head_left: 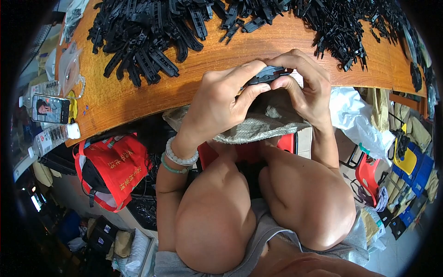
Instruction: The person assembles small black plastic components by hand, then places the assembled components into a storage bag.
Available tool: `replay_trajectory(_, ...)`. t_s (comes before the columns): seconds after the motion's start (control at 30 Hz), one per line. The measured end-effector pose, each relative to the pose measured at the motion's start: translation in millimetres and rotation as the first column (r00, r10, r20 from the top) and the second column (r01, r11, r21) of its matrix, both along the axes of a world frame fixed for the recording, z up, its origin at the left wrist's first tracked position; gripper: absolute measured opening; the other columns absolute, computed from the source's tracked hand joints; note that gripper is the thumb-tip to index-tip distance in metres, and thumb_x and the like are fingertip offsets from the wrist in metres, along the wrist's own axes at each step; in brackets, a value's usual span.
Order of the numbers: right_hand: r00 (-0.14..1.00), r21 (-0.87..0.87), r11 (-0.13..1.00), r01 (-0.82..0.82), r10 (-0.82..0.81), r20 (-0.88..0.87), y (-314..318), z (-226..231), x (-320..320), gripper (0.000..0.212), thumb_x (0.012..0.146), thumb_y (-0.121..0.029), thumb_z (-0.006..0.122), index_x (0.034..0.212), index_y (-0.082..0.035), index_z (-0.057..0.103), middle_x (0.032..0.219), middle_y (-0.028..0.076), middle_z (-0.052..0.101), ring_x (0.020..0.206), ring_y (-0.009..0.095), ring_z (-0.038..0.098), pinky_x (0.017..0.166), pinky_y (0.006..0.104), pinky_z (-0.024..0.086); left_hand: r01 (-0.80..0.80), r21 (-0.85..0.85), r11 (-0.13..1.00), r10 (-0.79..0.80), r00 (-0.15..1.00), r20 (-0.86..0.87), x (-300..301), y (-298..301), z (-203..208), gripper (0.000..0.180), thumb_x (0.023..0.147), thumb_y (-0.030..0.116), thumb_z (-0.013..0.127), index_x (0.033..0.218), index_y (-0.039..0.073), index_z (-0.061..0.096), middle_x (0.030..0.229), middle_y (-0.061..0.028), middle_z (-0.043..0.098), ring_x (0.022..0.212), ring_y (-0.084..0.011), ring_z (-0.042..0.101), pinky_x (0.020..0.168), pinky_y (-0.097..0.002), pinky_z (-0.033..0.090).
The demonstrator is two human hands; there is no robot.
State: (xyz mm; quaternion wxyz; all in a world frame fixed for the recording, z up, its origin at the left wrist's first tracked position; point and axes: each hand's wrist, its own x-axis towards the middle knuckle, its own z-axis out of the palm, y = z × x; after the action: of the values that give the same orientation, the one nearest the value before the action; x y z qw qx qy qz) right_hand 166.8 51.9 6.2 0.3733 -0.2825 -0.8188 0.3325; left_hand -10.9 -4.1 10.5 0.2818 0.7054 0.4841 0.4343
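Just over the table's near edge, both my hands meet on a small black plastic part [268, 74]. My left hand [226, 94] pinches its left end between thumb and fingers. At the other end, the thumb and curled fingers of my right hand [304, 83] close on it. Fingers cover much of the part, so its full shape is hidden. Beyond my left hand lies a heap of long, curved black plastic pieces [147, 37]. A heap of thinner black pieces [339, 32] spreads beyond my right hand. Below my hands hangs a grey woven sack [263, 127].
The wooden table [110, 99] has a curved near edge before my knees. On the left, a phone [50, 109] stands by a clear plastic bottle [48, 141]. A red bag [113, 171] is below the table. White plastic sheeting [355, 113] hangs at the right.
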Motion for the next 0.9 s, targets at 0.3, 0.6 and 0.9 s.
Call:
replay_trajectory(0.3,0.996,-0.121,0.993,-0.002,-0.009,-0.091,1.1,-1.6,-3.2,0.022,0.073,-0.002,0.068,0.093,0.003,0.061,0.079,0.011,0.059,0.071,0.020,0.060,0.062,0.0283,0.047,-0.032,-0.011,0.999,0.033,0.993,0.110,1.6,-3.6,-9.2,0.029,0.077,0.007,0.068,0.101,-0.004,0.057,0.084,-0.0187,0.063,0.070,-0.0325,0.063,0.057,-0.0343,0.049)
replay_trajectory(0.6,0.929,-0.369,0.892,-0.261,0.336,0.156,15.7,-3.8,5.5,0.022,0.079,-0.015,0.066,0.091,0.003,0.062,0.080,0.014,0.063,0.073,0.024,0.061,0.066,0.0318,0.047,-0.156,-0.146,0.977,0.195,0.930,0.312,-25.3,1.5,-8.9,0.021,0.079,0.004,0.066,0.098,-0.004,0.062,0.089,-0.0104,0.067,0.078,-0.0153,0.066,0.070,-0.0250,0.053)
replay_trajectory(0.9,0.931,0.377,0.926,0.005,-0.142,0.337,35.9,-26.4,-52.4,0.020,0.079,-0.017,0.062,0.093,-0.004,0.063,0.084,0.011,0.052,0.080,0.028,0.054,0.068,0.0374,0.044,-0.368,0.075,0.927,0.367,0.930,0.022,-34.8,42.2,-18.7,0.013,0.089,0.002,0.054,0.094,-0.005,0.063,0.084,-0.0104,0.065,0.078,-0.0142,0.065,0.066,-0.0239,0.052)
